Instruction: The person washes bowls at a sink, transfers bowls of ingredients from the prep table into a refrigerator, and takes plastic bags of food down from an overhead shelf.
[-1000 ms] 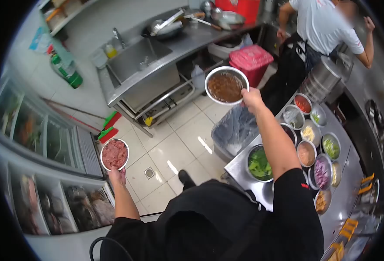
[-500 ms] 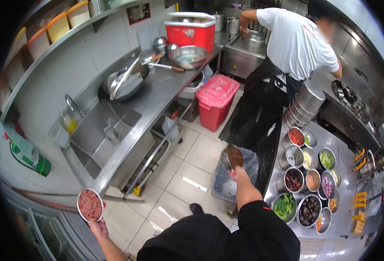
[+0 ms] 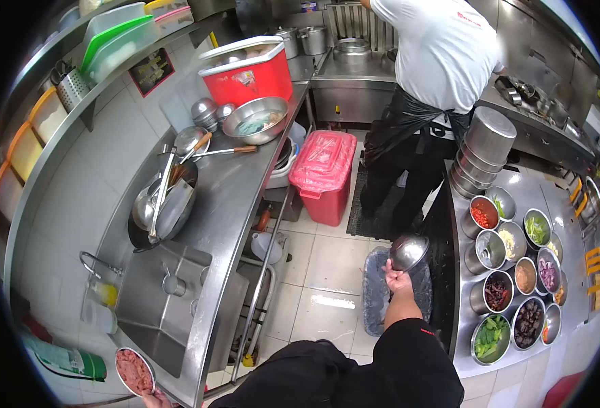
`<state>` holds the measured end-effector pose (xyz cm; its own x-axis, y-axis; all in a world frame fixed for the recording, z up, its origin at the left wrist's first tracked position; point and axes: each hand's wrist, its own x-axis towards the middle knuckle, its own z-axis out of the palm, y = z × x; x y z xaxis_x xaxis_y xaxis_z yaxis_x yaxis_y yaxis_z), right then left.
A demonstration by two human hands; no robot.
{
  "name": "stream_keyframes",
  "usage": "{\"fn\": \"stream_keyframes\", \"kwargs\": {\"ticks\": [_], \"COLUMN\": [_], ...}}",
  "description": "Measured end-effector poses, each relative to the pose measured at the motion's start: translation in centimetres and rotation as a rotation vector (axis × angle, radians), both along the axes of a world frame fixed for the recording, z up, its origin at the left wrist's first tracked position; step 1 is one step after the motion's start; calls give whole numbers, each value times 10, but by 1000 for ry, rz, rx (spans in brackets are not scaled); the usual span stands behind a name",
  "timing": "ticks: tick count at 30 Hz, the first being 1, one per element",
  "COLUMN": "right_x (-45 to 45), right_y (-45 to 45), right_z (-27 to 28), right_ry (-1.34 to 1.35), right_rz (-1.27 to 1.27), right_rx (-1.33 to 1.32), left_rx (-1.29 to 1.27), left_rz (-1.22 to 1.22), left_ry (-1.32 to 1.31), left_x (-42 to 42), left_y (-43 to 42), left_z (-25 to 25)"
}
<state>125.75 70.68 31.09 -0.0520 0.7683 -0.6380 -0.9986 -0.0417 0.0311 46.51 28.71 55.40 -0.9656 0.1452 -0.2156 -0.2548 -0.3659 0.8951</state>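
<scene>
My left hand, at the lower left edge of the view, grips the rim of a metal bowl of raw meat; much of this hand is cut off. My right hand is closed on a metal bowl, its shiny rounded side showing and its inside hidden. That bowl is tilted over a floor bin lined with clear plastic, close to the prep counter. What lies in the bin cannot be made out.
To the right, a steel counter carries several bowls of chopped ingredients. On the left are a sink, a wok and a red cooler. A lidded red bin stands ahead, near a co-worker at the stove.
The bowl in my right hand has turned over: brown contents showed before, now its shiny side. My view has shifted, and the co-worker has moved. The meat bowl stays in my left hand.
</scene>
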Motion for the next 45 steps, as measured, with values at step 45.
{"fn": "stream_keyframes", "kwargs": {"ticks": [45], "right_x": [-588], "right_y": [92], "right_z": [254], "right_ry": [-1368], "right_rz": [1471], "right_rx": [1034], "left_rx": [-34], "left_rz": [-116], "left_ry": [-118], "left_x": [-44], "left_y": [39], "left_z": [22]}}
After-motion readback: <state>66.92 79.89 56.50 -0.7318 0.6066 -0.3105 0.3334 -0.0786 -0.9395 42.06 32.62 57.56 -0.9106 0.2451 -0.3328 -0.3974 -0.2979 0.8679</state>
